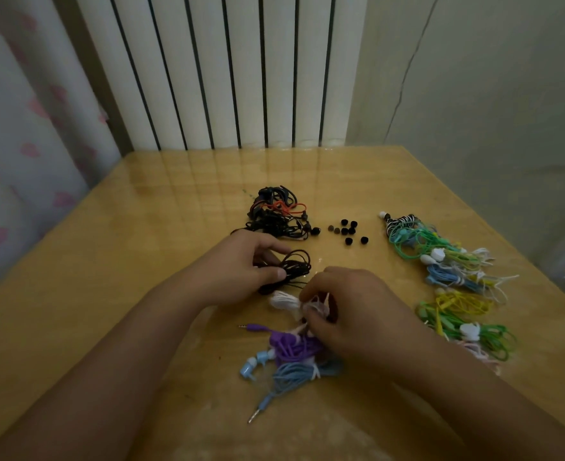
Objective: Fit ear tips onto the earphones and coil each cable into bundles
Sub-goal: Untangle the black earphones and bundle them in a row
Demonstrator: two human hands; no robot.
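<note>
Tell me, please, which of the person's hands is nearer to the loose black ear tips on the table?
Left. The left hand, gripping a black cable coil, lies just short of the black ear tips and to their left. The right hand sits closer to the person, fingers in the white cable bundle.

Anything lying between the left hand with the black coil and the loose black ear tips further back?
Nothing visible does. The left hand holds the coiled black cable; the loose black ear tips lie beyond on bare yellow tabletop. The tangled black earphone pile sits beside that path.
</note>
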